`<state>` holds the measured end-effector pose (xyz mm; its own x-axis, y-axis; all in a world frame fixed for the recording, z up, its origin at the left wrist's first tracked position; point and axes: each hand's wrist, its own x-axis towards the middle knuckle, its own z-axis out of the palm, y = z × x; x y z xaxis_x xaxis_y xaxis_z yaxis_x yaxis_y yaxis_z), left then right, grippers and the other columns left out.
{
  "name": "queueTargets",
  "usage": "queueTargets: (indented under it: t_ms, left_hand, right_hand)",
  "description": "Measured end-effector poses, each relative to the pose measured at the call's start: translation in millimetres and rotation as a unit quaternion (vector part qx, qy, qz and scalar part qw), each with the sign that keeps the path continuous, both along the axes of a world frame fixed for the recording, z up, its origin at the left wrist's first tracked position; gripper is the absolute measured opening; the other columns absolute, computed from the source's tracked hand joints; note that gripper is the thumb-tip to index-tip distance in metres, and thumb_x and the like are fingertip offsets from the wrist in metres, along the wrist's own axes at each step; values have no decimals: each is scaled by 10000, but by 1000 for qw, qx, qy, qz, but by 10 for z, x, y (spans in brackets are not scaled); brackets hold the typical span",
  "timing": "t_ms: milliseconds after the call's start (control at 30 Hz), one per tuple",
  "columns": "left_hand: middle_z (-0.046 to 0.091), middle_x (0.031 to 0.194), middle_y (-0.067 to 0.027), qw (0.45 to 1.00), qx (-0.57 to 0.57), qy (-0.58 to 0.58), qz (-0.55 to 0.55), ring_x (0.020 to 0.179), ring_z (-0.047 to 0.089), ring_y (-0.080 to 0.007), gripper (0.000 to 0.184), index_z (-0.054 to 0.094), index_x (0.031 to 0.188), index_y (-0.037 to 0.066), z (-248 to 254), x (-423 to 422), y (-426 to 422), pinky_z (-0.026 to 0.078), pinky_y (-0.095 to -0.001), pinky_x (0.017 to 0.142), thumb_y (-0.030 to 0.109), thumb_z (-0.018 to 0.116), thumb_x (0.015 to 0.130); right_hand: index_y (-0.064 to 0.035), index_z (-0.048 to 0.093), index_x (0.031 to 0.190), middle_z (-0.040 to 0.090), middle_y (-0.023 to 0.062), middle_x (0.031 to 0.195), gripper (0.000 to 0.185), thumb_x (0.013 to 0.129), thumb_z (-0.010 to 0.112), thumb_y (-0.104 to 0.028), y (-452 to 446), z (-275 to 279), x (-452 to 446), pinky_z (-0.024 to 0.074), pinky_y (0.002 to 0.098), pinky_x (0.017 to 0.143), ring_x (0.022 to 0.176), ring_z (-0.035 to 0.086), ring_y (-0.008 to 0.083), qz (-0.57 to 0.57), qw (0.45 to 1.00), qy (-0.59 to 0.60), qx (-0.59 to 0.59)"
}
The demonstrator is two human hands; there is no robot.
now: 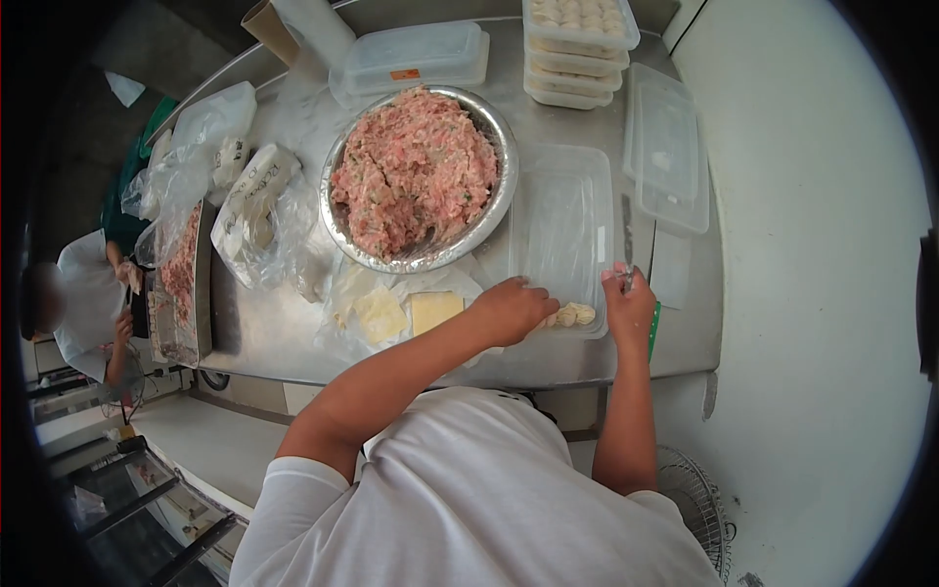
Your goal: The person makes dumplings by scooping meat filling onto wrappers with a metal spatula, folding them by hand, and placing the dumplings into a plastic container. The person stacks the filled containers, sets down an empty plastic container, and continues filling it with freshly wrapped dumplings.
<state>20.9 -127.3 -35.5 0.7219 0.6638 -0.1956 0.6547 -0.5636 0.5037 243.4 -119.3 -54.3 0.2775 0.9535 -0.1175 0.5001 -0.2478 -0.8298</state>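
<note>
My right hand [627, 293] is closed around the handle of a thin metal spatula [628, 243], whose blade points away from me. My left hand [516, 311] reaches over the near edge of a clear plastic tray [562, 220], its fingers bent beside a few small dumplings [570, 314] in the tray's near end. Whether those fingers grip a dumpling is hidden. Left of the tray stands a large metal bowl [509, 181] heaped with minced meat [416, 166]. Yellow square wrappers [435, 311] lie on plastic close to my left forearm.
Stacked boxes of dumplings [579, 59] stand at the back. Clear lids [668, 147] lie at the right by the wall. Bagged packs [256, 210] and a metal meat tray [201, 293] are at the left. Another person [83, 293] stands at the far left.
</note>
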Motion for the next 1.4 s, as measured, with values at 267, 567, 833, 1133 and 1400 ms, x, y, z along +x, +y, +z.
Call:
queueTargets:
  t_ms: [267,567,833,1133,1400]
  left_hand:
    - [722,832,-101,989,43,140,21,872,705,-263,158,732,870,120,-65,105,79,328,-460,1167,123,574,875]
    - [689,1006,-109,986,139,-34,83,1027,647,-272,247,707,1037,95,144,-338,-273,395,-455,1102,48,611,814]
    - [616,1108,-144,943,35,-149,295,1076,563,-354,366,667,1008,32,-311,-1156,-920,486,-422,918,26,782,661]
    - [599,1168,-192,938,68,-186,285,1100,539,-384,304,683,967,29,-404,-1180,-1021,466,-437,962,25,767,674]
    - [610,1173,-188,920,36,-259,292,1128,545,-377,219,685,936,26,-440,-1257,-1011,459,-429,979,18,729,722]
  right_hand:
    - [28,664,937,614,153,684,300,929,661,-271,-6,-192,-56,475,369,629,618,586,258,-4,998,-44,47]
    - [6,637,1169,607,102,930,290,954,619,-188,68,65,-59,483,341,694,724,576,240,32,991,-81,104]
    - [-101,710,1108,628,92,932,319,831,575,-18,624,1324,-774,514,367,699,796,624,251,415,849,-269,188]
    - [-117,725,923,642,83,858,221,809,551,-43,1024,1510,-1479,548,424,711,808,666,301,615,610,-463,189]
    - [-58,693,831,678,96,896,150,818,544,-63,1032,1291,-1605,562,429,732,826,683,312,593,634,-465,175]
